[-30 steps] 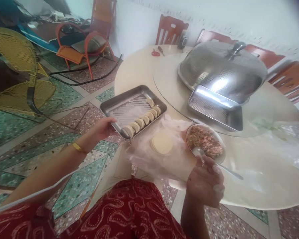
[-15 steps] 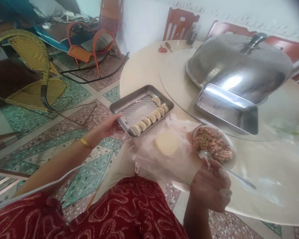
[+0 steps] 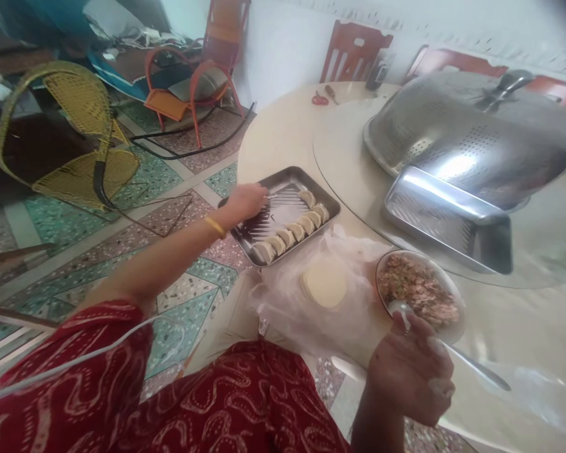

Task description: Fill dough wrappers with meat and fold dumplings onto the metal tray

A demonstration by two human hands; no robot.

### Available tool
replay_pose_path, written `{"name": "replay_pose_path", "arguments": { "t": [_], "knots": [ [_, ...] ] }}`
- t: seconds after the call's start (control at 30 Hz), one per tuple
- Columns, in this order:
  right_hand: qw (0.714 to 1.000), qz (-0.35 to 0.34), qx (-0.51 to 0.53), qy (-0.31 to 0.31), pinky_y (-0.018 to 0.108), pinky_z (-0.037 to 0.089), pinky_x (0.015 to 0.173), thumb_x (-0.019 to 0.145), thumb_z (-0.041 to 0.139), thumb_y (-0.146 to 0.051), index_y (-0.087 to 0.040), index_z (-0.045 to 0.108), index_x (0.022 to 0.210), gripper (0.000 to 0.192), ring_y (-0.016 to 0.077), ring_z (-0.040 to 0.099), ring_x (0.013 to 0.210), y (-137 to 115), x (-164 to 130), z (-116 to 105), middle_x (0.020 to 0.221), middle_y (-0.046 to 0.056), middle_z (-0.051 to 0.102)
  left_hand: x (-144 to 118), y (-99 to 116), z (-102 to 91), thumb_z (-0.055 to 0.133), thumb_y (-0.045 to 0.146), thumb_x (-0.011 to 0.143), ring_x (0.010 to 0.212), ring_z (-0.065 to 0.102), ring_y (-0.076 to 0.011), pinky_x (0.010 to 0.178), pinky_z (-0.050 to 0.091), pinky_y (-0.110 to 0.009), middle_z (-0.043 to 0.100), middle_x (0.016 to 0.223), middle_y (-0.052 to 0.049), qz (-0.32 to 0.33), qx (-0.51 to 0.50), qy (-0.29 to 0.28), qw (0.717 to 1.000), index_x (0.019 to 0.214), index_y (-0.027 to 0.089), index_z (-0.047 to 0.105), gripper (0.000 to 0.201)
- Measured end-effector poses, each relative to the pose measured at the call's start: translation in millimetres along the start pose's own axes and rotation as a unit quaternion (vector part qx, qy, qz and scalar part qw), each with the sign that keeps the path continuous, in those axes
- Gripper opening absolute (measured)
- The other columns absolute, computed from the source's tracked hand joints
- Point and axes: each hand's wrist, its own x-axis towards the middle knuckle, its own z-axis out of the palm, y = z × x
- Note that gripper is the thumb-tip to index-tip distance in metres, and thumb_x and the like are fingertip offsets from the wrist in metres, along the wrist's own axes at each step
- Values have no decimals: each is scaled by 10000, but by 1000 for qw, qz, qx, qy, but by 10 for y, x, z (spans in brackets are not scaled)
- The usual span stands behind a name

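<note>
My left hand (image 3: pixel 248 201) is over the left part of a dark metal baking tray (image 3: pixel 290 173), its fingers drawn together. Something whitish shows at the fingertips, too small to name. Along the tray's right side lies a row of several folded dumplings (image 3: pixel 295 231). My right hand (image 3: pixel 412 371) is closed around a metal spoon (image 3: pixel 481 368), its handle sticking out to the right. The spoon's head is at the near rim of a bowl (image 3: pixel 458 314) of minced meat filling (image 3: pixel 417 286). Between tray and bowl, a stack of round dumpling wrappers (image 3: pixel 326 283) rests on a plastic bag (image 3: pixel 283 302).
A second metal tray (image 3: pixel 495 239) leans against a large perforated metal dome cover (image 3: pixel 453 135) on the glass turntable. Red scissors (image 3: pixel 319 99) lie at the table's far edge. A yellow woven chair (image 3: pixel 82 173) and an orange rocking chair (image 3: pixel 179 104) stand on the left.
My left hand has moved from the tray's left edge to above its inside, and the fingers have closed. My right hand keeps the spoon by the bowl. The view has shifted slightly.
</note>
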Motion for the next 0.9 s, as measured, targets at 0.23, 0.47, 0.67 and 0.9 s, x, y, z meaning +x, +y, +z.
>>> {"name": "replay_pose_path", "arguments": {
  "t": [0.23,0.47,0.67,0.9],
  "knots": [
    [1000,-25,-10,-9,574,413,1020,837,448,-366,-267,731,1058,372,274,669,1074,10,36,-78,1102,52,729,385,219,68,564,164,826,1034,668,-337,879,468,-380,730,960,-230,-14,32,-38,999,907,66,742,219],
    [1000,-22,-9,-11,575,427,1019,868,445,-336,-269,698,1086,341,259,659,1109,85,25,-63,1152,52,710,281,838,-281,525,298,875,805,658,-157,734,467,-238,738,886,-49,112,-94,-36,989,1015,145,722,286],
    [999,-37,-15,-25,556,451,1011,918,422,-379,-292,673,1121,334,238,649,1127,155,9,-84,1181,44,691,237,1524,-54,532,144,805,849,661,-146,764,456,-216,751,932,-35,229,-131,-105,959,957,158,756,270],
    [997,-68,-29,-35,560,496,941,922,379,-365,-280,657,1139,362,255,662,1071,198,19,-63,1143,63,672,111,1460,-113,509,153,830,884,648,-165,796,461,-242,742,986,-52,214,-132,-90,964,998,170,756,299]
  ]
}}
